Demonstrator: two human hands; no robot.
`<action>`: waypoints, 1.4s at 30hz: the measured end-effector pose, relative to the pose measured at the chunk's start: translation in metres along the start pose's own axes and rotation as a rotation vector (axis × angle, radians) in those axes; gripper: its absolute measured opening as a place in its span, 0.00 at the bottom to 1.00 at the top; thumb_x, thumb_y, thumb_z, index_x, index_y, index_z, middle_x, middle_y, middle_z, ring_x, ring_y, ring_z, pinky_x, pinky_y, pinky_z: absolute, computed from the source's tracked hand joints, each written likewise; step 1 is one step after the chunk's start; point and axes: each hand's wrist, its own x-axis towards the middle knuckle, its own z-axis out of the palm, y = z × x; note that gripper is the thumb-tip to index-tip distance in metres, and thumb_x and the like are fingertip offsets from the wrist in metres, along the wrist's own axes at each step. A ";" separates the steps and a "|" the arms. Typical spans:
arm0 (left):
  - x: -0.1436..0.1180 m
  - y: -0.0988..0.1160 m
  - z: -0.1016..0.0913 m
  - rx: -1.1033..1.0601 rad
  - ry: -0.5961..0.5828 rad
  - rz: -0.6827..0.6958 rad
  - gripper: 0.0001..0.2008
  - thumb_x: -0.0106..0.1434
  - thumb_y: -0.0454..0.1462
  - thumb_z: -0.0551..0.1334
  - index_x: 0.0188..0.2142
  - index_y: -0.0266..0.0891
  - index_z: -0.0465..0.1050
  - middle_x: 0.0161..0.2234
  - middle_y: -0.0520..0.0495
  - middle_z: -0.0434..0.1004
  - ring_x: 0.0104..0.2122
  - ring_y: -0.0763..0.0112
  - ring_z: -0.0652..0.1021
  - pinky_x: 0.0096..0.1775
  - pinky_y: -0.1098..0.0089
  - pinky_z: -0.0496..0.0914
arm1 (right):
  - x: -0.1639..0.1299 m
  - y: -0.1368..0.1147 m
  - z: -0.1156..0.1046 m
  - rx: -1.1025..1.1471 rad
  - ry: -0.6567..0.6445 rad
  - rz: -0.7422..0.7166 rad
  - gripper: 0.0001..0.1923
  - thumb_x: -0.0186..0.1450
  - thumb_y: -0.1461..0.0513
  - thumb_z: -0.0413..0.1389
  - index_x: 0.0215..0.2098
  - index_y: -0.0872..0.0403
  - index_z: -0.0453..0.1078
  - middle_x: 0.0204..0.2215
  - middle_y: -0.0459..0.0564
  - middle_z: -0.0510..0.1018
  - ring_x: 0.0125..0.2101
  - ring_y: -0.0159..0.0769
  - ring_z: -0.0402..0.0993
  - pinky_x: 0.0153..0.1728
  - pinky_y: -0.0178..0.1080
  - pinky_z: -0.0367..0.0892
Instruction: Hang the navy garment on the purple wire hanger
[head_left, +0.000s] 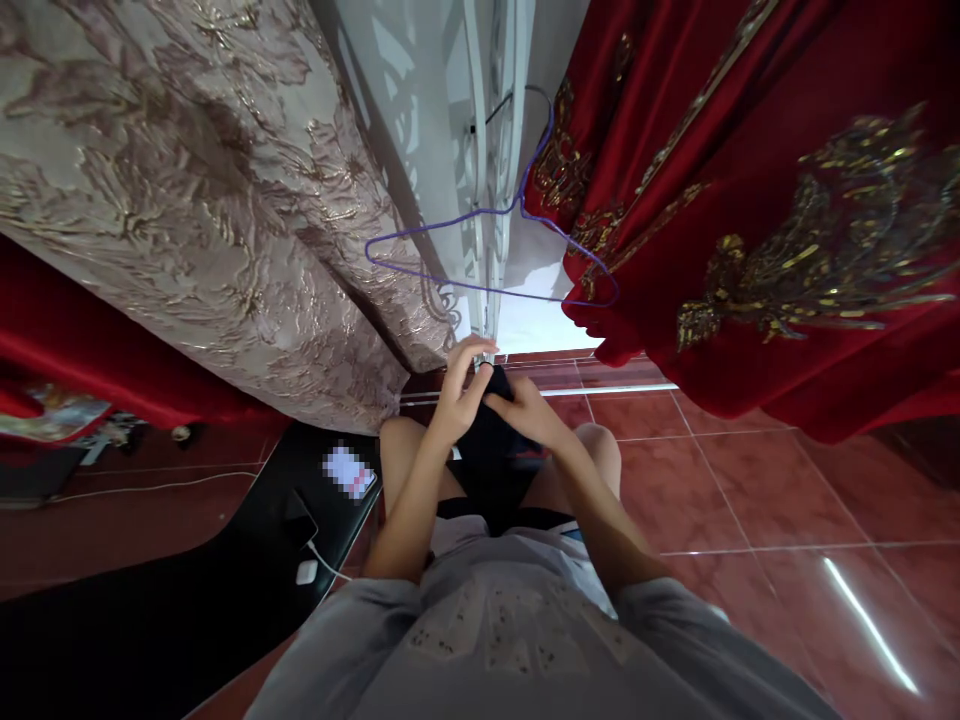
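Observation:
Black cloth (486,445), perhaps a garment, lies bunched over my lap and between my knees. My left hand (463,388) is at its upper left edge, fingers arched and the thumb against a thin dark edge of it. On the other side, my right hand (527,408) grips the cloth between thumb and curled fingers. A small white patch shows at the cloth's left side. Beyond my hands, a purple wire hanger (480,212) hangs with no clothing on it, its hook up by the white metal bars (491,160).
Patterned beige curtain (225,200) hangs at left, red embroidered fabric (750,250) at right. On the black bench (187,580) beside me lie a lit phone (350,473), a dark device (301,518) and a white charger (307,572) with a cable. Red tiles (720,480) cover the floor.

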 end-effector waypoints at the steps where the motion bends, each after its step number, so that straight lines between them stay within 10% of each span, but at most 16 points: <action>1: -0.003 -0.006 -0.005 0.093 -0.121 0.020 0.20 0.81 0.45 0.44 0.52 0.44 0.73 0.55 0.41 0.77 0.59 0.63 0.76 0.62 0.60 0.69 | 0.003 -0.010 -0.010 -0.038 -0.057 -0.032 0.07 0.63 0.60 0.56 0.29 0.55 0.67 0.24 0.44 0.71 0.26 0.31 0.66 0.29 0.35 0.61; 5: -0.021 -0.036 -0.029 0.226 -0.519 -0.025 0.19 0.77 0.49 0.53 0.39 0.43 0.77 0.36 0.48 0.83 0.40 0.62 0.84 0.48 0.64 0.78 | 0.035 -0.033 -0.051 -0.138 0.071 -0.275 0.08 0.56 0.67 0.55 0.34 0.54 0.74 0.31 0.45 0.77 0.34 0.34 0.71 0.39 0.37 0.67; 8: -0.030 -0.046 -0.049 0.284 -0.560 -0.051 0.15 0.71 0.49 0.61 0.37 0.42 0.77 0.37 0.46 0.85 0.41 0.57 0.83 0.51 0.59 0.77 | 0.077 -0.020 -0.060 -0.084 0.394 -0.289 0.15 0.56 0.66 0.55 0.42 0.52 0.75 0.39 0.49 0.79 0.43 0.39 0.74 0.51 0.40 0.68; 12: -0.030 -0.049 -0.081 0.385 -0.564 -0.168 0.17 0.74 0.48 0.56 0.35 0.41 0.76 0.35 0.46 0.84 0.38 0.58 0.83 0.54 0.57 0.74 | 0.109 0.021 -0.051 0.045 0.440 -0.110 0.09 0.62 0.58 0.55 0.38 0.53 0.72 0.36 0.49 0.78 0.43 0.38 0.73 0.52 0.40 0.68; 18: -0.001 -0.057 -0.135 0.663 -0.293 -0.177 0.14 0.72 0.41 0.54 0.32 0.40 0.71 0.38 0.37 0.82 0.47 0.51 0.81 0.62 0.46 0.66 | 0.059 0.030 -0.084 -0.144 0.565 -0.112 0.14 0.59 0.58 0.59 0.21 0.52 0.62 0.20 0.42 0.63 0.26 0.31 0.60 0.32 0.37 0.62; 24: 0.065 0.001 -0.135 0.509 0.151 0.295 0.14 0.75 0.44 0.51 0.47 0.40 0.72 0.60 0.35 0.75 0.61 0.56 0.75 0.63 0.55 0.67 | 0.034 0.001 -0.096 -0.112 0.596 -0.068 0.13 0.60 0.58 0.58 0.21 0.52 0.62 0.20 0.44 0.62 0.24 0.30 0.58 0.25 0.37 0.57; 29: 0.089 0.043 -0.126 0.464 -0.110 0.263 0.16 0.75 0.43 0.51 0.49 0.40 0.75 0.51 0.40 0.83 0.48 0.61 0.82 0.52 0.63 0.74 | 0.028 0.001 -0.090 -0.162 0.532 -0.055 0.15 0.60 0.57 0.58 0.20 0.51 0.60 0.19 0.43 0.61 0.23 0.31 0.58 0.25 0.37 0.56; 37: 0.039 0.006 -0.169 0.665 -0.737 -0.212 0.18 0.65 0.47 0.60 0.21 0.43 0.72 0.21 0.48 0.75 0.21 0.64 0.75 0.33 0.65 0.72 | 0.033 0.007 -0.100 -0.289 0.549 -0.091 0.13 0.60 0.54 0.60 0.23 0.53 0.68 0.21 0.46 0.72 0.26 0.34 0.65 0.31 0.39 0.63; 42: 0.041 0.046 -0.170 0.748 -0.325 0.154 0.14 0.70 0.43 0.56 0.30 0.42 0.72 0.47 0.38 0.81 0.53 0.51 0.80 0.59 0.52 0.72 | 0.037 0.007 -0.084 -0.249 0.611 -0.055 0.16 0.60 0.55 0.61 0.20 0.53 0.64 0.18 0.45 0.67 0.23 0.32 0.62 0.27 0.37 0.60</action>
